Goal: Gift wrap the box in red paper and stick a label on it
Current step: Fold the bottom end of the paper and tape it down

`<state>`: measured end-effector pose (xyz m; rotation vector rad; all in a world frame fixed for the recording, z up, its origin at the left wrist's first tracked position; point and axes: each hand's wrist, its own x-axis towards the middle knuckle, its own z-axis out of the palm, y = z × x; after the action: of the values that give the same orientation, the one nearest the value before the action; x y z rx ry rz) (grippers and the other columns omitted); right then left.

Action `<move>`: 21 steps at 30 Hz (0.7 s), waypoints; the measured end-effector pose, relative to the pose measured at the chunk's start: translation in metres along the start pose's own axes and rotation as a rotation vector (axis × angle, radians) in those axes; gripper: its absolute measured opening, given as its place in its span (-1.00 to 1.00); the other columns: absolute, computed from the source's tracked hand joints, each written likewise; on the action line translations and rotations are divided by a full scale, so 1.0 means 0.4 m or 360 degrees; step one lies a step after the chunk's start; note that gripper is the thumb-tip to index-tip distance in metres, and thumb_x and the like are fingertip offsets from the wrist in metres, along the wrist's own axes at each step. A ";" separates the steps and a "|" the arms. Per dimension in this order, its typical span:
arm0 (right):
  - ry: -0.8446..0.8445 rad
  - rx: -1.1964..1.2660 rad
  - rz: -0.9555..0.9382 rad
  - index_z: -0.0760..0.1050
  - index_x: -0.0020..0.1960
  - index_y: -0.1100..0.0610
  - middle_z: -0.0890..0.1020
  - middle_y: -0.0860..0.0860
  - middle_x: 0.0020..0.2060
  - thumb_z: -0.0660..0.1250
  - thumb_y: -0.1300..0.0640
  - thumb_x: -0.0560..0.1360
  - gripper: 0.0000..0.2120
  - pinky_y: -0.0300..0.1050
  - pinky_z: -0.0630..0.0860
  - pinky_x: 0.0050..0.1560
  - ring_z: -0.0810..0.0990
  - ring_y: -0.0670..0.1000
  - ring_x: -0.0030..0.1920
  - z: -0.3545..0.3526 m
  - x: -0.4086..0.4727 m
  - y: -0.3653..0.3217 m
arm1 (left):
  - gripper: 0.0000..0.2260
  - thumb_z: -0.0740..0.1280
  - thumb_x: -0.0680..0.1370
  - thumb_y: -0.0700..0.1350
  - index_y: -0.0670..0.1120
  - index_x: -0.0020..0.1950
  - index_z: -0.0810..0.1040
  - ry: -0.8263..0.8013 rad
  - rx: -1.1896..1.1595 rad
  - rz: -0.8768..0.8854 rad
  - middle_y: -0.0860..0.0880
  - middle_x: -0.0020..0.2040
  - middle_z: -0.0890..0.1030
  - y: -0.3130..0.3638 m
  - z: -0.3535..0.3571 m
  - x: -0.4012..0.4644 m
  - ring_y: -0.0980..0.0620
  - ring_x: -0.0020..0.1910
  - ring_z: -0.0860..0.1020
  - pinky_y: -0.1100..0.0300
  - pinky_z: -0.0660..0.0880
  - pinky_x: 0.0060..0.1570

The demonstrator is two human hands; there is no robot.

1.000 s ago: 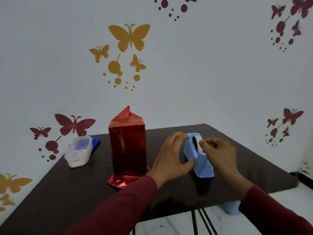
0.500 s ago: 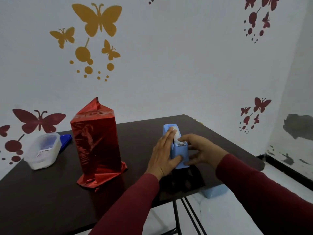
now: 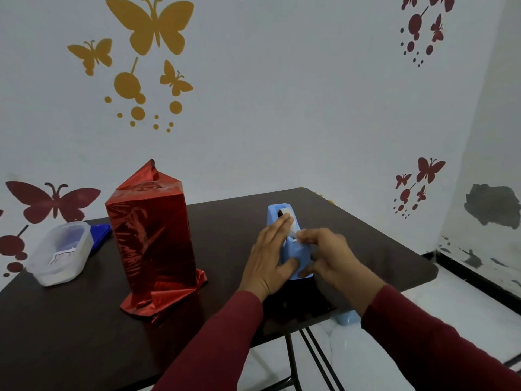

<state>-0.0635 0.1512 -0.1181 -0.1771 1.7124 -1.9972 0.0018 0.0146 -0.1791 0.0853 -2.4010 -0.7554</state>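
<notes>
One dark table [image 3: 366,238] is seen, with one box [image 3: 152,238] standing upright on its left half, well apart from the hands. The box is clad in red paper, but loose flaps are left at top and foot, so the wrapping is judged unfinished. One blue dispenser [image 3: 293,249] is steadied by the left hand [image 3: 270,258], whose fingers are laid nearly straight along its side with the thumb hooked round its near end. Since a second ago the right hand [image 3: 329,255] has been brought down from the roll to the cutter end; its fingertips are curled, apparently pinching tape, though the strip cannot be made out. One tub [image 3: 62,252] and one blue lid [image 3: 100,235] lie at far left. No label is seen.
</notes>
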 end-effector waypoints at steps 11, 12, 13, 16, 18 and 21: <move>-0.0065 -0.0132 -0.0258 0.70 0.05 0.27 0.73 0.15 0.06 0.48 0.17 0.55 -0.83 0.16 0.72 -0.10 0.75 0.19 -0.02 -0.047 0.007 0.081 | -0.19 0.26 0.39 0.16 0.21 0.64 0.11 -0.0043 0.0040 -0.0032 0.23 0.63 0.12 0.006 0.001 -0.002 0.10 0.56 0.18 -0.15 0.35 0.44; -0.0031 -0.0202 -0.0298 0.70 -0.01 0.27 0.72 0.10 0.09 0.48 0.15 0.54 -0.83 0.15 0.72 -0.11 0.75 0.17 -0.01 -0.048 0.015 0.087 | -0.19 0.26 0.39 0.15 0.20 0.64 0.12 -0.0044 0.0031 -0.0034 0.23 0.63 0.12 0.006 0.000 -0.003 0.10 0.56 0.17 -0.14 0.35 0.45; -0.0006 -0.0259 -0.0336 0.70 -0.06 0.28 0.71 0.07 0.10 0.48 0.14 0.55 -0.82 0.12 0.73 -0.14 0.74 0.16 -0.02 -0.047 0.019 0.090 | -0.19 0.25 0.38 0.15 0.20 0.64 0.13 -0.0046 0.0018 -0.0034 0.23 0.63 0.12 0.007 0.000 -0.003 0.10 0.56 0.17 -0.14 0.34 0.45; 0.0036 -0.0377 -0.0437 0.70 -0.13 0.24 0.70 0.03 0.08 0.48 0.14 0.55 -0.83 0.04 0.73 -0.20 0.73 0.13 -0.03 -0.042 0.017 0.086 | -0.20 0.23 0.38 0.15 0.19 0.64 0.14 -0.0046 -0.0004 -0.0037 0.23 0.63 0.13 0.011 -0.001 -0.005 0.10 0.56 0.17 -0.14 0.34 0.46; 0.0012 -0.0394 -0.0458 0.70 -0.15 0.22 0.71 0.00 0.09 0.49 0.16 0.54 -0.85 0.07 0.73 -0.17 0.73 0.12 -0.02 -0.045 0.023 0.082 | -0.20 0.23 0.37 0.14 0.17 0.64 0.17 -0.0039 -0.0013 -0.0047 0.22 0.63 0.16 0.012 -0.002 -0.004 0.09 0.55 0.20 -0.14 0.35 0.45; -0.0052 -0.0798 -0.0583 0.64 -0.38 0.14 0.64 -0.19 0.16 0.49 0.27 0.48 -0.73 -0.15 0.70 -0.13 0.71 -0.02 0.02 -0.067 0.022 0.087 | -0.20 0.23 0.36 0.12 0.14 0.63 0.20 -0.0019 -0.0021 -0.0050 0.22 0.62 0.17 0.011 -0.003 -0.006 0.10 0.54 0.22 -0.10 0.35 0.44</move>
<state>-0.0722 0.1681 -0.1585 -0.7355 2.2589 -1.7358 0.0048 0.0184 -0.1773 0.1139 -2.4109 -0.7879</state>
